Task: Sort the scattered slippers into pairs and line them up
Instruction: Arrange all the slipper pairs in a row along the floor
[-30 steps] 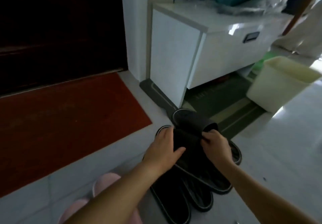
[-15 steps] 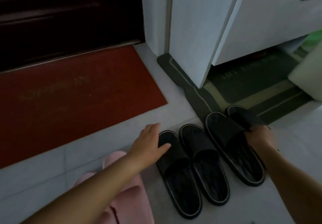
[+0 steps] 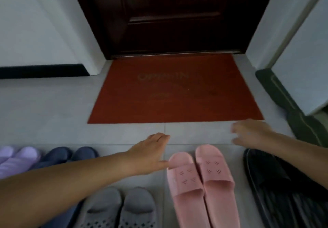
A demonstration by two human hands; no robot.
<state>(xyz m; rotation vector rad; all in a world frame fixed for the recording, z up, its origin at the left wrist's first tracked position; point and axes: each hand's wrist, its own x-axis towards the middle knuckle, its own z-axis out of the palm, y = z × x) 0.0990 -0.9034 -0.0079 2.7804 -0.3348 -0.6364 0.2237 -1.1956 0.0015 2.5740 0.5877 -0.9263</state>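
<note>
Change: both hands have come off the black slippers (image 3: 287,188) and the view has swung left onto the door (image 3: 170,16) — pink slippers (image 3: 200,179) now sit mid-frame.
Floor: pale grey tile (image 3: 44,107), seams visible; red doormat (image 3: 175,93) lies flat against the door sill, centre of frame.
Room: white walls either side of the dark door, black skirting (image 3: 42,70) at left, white cabinet (image 3: 301,78) and a dark green mat (image 3: 291,107) at right.
Open room: a bare strip of tile runs between the doormat's near edge and the slipper toes.
Slippers: pairs side by side along the lower frame — lilac (image 3: 16,158), navy (image 3: 71,154), grey (image 3: 120,208), pink, black; long axes run up-frame, toes toward the door.
Left hand (image 3: 150,154): empty, fingers flat together, thumb just touching the left pink slipper's toe.
Right hand (image 3: 250,133): blurred, empty, fingers spread loosely above the tile.
</note>
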